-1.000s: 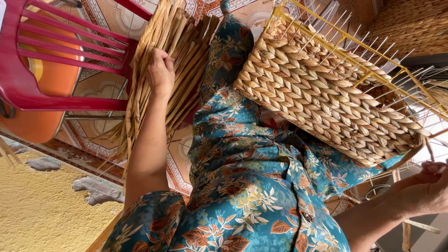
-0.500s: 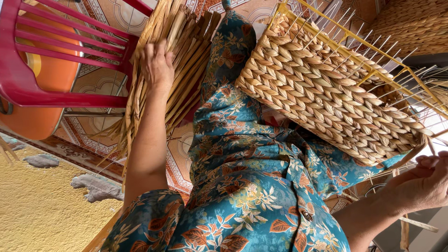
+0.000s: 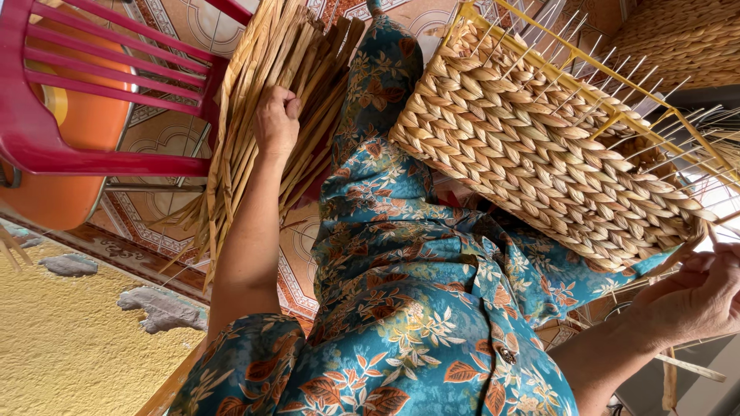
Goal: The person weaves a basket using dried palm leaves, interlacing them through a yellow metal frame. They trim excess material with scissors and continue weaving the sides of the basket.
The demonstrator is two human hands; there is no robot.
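My left hand (image 3: pixel 276 115) reaches out to a bundle of long dried reed strands (image 3: pixel 262 92) lying on the floor beside my leg, and its fingers are curled around a few of them. A half-woven reed basket (image 3: pixel 539 154) on a yellow wire frame (image 3: pixel 609 77) rests on my lap, over my blue flowered dress (image 3: pixel 401 277). My right hand (image 3: pixel 694 296) is at the basket's near corner, pinching the loose end of a woven strand (image 3: pixel 682 254).
A red plastic chair (image 3: pixel 85 92) stands to the left, beside the reed bundle, on a patterned tile floor (image 3: pixel 154 146). Another woven basket (image 3: pixel 678 38) sits at the top right. Bare wire ends stick out of the frame on the right.
My left hand has slid a little down the reed bundle and closed its fingers on some strands. My right hand has stayed at the basket's corner.
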